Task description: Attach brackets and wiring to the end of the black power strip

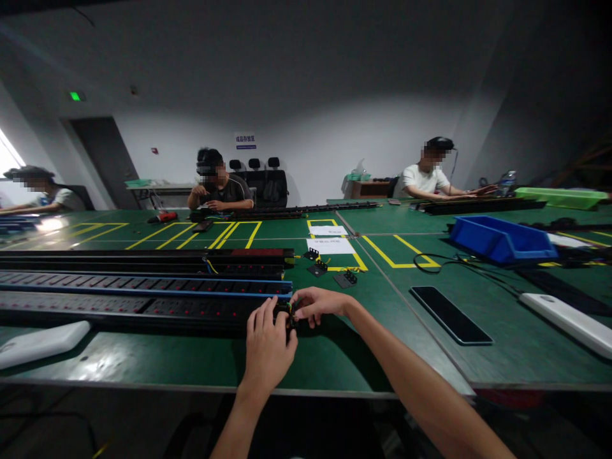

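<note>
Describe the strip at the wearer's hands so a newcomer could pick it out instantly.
Start with the green table and find the row of long black strips on its left side. Take the nearest strip, the one closest to the wearer. Only this one has the left hand and right hand at its right end.

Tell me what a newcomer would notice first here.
Probably the left hand and right hand, close together at a long black strip's right-hand end, below centre. The bright blue bin at right and glowing green sign at upper left might come next.
</note>
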`<state>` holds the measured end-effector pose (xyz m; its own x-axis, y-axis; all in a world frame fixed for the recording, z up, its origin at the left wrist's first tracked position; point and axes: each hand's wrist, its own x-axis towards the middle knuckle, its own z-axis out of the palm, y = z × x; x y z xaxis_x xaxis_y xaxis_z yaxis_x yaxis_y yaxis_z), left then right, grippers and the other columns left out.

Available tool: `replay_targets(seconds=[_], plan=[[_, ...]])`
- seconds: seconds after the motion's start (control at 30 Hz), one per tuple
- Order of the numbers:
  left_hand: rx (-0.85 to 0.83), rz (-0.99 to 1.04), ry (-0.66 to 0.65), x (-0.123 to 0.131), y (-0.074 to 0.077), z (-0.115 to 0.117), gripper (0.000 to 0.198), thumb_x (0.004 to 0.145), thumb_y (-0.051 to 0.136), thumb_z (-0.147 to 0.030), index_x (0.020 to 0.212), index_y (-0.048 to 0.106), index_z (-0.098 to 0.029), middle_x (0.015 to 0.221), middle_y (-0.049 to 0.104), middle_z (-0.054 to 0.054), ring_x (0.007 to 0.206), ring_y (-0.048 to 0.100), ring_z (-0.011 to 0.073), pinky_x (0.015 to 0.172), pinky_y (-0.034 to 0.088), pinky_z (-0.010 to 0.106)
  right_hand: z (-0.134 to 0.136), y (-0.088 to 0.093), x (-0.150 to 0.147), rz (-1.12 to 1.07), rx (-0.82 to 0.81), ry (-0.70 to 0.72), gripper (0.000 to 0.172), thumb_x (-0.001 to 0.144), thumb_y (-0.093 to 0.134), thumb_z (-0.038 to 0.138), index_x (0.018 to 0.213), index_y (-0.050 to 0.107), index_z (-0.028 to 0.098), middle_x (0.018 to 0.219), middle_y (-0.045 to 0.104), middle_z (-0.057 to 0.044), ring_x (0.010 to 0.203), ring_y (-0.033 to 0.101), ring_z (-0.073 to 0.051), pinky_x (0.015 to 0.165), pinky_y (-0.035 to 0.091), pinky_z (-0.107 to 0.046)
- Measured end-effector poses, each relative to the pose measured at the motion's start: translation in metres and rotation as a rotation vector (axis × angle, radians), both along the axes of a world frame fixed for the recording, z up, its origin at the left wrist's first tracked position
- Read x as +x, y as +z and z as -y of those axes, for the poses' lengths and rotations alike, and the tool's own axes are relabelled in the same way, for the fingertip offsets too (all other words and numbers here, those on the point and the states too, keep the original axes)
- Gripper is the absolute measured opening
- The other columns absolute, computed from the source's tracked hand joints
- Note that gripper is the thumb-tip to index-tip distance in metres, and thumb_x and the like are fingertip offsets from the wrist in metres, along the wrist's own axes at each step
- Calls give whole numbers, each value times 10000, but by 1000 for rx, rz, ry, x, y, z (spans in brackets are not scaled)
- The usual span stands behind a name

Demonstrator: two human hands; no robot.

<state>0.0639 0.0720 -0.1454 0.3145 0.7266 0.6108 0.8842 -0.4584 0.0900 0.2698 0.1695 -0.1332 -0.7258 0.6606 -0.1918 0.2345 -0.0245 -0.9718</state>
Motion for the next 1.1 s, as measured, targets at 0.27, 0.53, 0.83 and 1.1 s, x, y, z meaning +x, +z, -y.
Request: replay_targets(seconds=[0.27,0.53,0.83,1.1], plan=[[-14,-11,15,0,1,-1,216,857,599,-241,1051,693,-215,1410,572,149,1325,499,344,1079,409,570,-4,-3,0,6,15,23,571,728,831,489,1150,593,187,972,730,-30,631,698,-110,480,489,-156],[-20,-40,-3,-3,1,-1,234,894,570,-232,1097,686,-230,1427,562,139,1338,490,332,1085,403,569,-1,-2,-1,-6,19,31,567,709,848,475,1136,610,188,976,725,-30,696,710,-118,494,483,-142],[0,-21,-15,-2,2,0,228,886,571,-237,1077,693,-213,1420,573,147,1337,497,345,1081,415,576,-4,-5,-3,17,33,19,545,718,835,482,1119,616,184,994,723,-33,653,703,-110,465,474,-143],[-7,-30,-22,-3,1,0,238,898,556,-248,1092,688,-208,1442,557,150,1354,485,340,1098,402,577,-5,-6,-4,28,45,3,506,741,815,478,1107,631,181,977,729,-33,632,704,-109,461,480,-145]])
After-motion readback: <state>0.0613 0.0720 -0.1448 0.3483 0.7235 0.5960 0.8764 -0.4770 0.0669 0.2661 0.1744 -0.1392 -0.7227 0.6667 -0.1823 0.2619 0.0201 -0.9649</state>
